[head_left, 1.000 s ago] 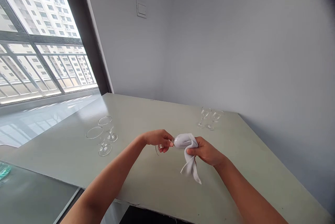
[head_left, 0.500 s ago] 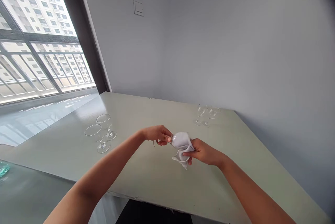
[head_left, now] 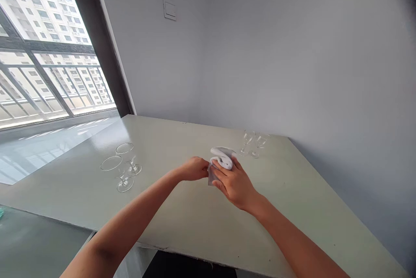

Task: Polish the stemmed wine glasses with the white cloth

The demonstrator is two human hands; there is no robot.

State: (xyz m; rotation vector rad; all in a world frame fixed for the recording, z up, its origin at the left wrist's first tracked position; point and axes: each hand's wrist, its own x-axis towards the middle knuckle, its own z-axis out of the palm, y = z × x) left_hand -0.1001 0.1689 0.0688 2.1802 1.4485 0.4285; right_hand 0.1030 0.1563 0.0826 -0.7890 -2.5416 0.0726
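Observation:
My right hand (head_left: 234,182) is wrapped round a white cloth (head_left: 224,156), its fingers pressed against it above the middle of the table. Just left of the cloth, my left hand (head_left: 195,168) is closed, with its fingertips at the cloth's edge. The glass between the hands is now almost wholly hidden by cloth and fingers. Two clear stemmed glasses stand upright on the left, a nearer one (head_left: 125,182) and one farther back (head_left: 134,167). More stemmed glasses (head_left: 261,141) stand at the back right.
The pale table (head_left: 175,221) meets the grey walls at the back and right. A lower glassy surface (head_left: 39,243) lies at the near left, with a bit of something green at its edge. A window (head_left: 48,74) fills the upper left.
My right hand has turned over and moved up and slightly left, bringing the cloth with it over the glass. The glass bowl no longer shows. The view has shifted slightly.

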